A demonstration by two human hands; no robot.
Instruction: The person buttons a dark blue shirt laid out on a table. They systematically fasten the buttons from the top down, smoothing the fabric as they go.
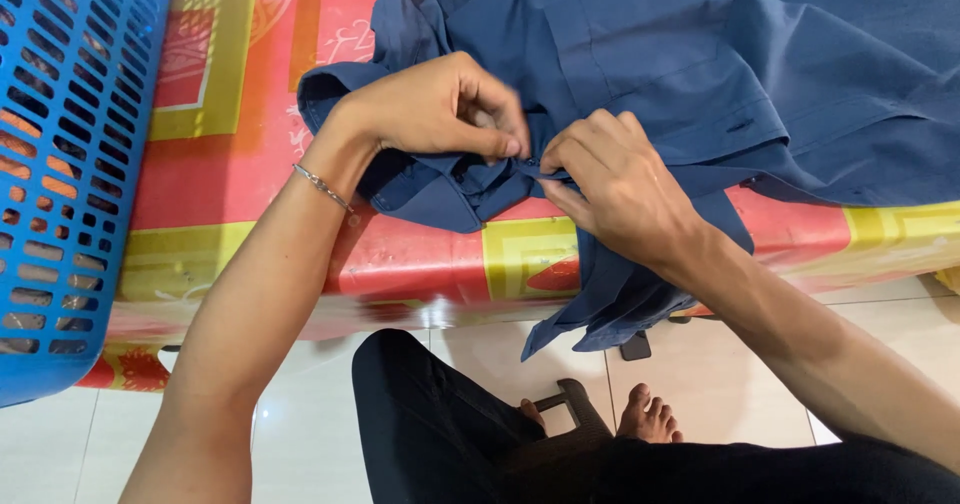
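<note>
Where fingertips meet at frame centre, blue shirt (700, 74) edge pinched by left hand (440, 109) and right hand (610, 184); cloth spread toward upper right over table (400, 259).

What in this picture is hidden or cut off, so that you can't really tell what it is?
- Head view: what the left hand and right hand pinch on the blue shirt; the fingertips cover it.
- The shirt's far part: cut off by the top and right edges.
- Blue basket: its inside cannot be seen, and the left edge cuts it off.
- Dark object on the floor: mostly behind the hanging cloth.
</note>
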